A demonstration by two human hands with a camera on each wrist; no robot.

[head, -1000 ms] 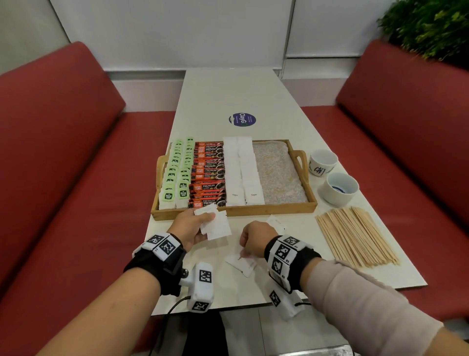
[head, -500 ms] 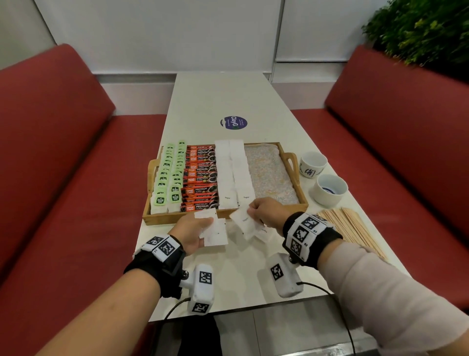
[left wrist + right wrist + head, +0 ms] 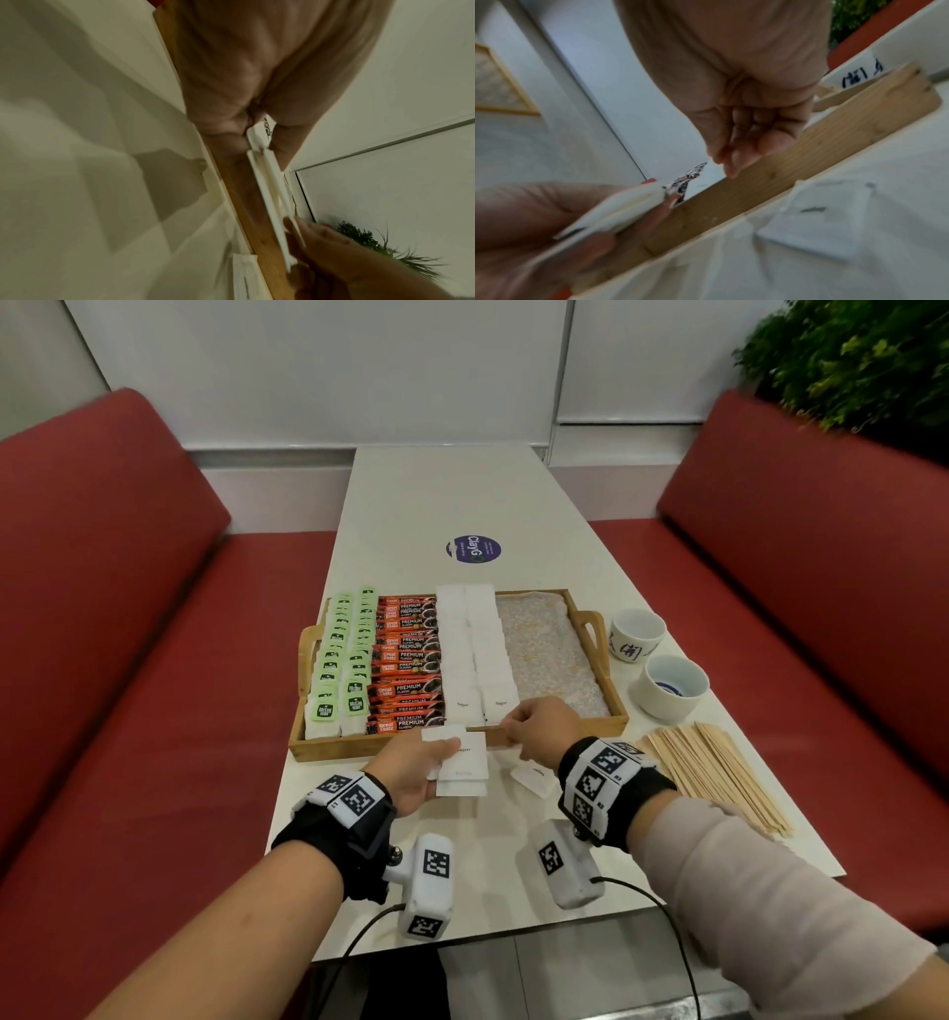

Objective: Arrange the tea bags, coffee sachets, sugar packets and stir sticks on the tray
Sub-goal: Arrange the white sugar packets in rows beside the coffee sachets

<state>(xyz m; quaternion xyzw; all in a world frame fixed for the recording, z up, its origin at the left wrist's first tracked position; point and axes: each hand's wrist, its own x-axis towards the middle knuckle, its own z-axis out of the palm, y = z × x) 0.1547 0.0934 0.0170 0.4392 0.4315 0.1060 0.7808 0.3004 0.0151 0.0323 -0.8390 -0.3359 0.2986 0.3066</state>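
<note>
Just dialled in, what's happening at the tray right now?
A person is stocking the wooden tray. The tea bags, coffee sachets and two rows of sugar packets are already laid in it; its right part is bare. The left hand holds a small stack of sugar packets at the tray's near edge, and the right hand reaches toward that stack. More loose packets lie on the table, and the stir sticks are still beside the tray.

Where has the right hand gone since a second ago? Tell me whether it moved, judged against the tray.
Yes. The right hand moved away from the person, from the bare table up to the tray's near rim, close to the sugar packets in the left hand.
</note>
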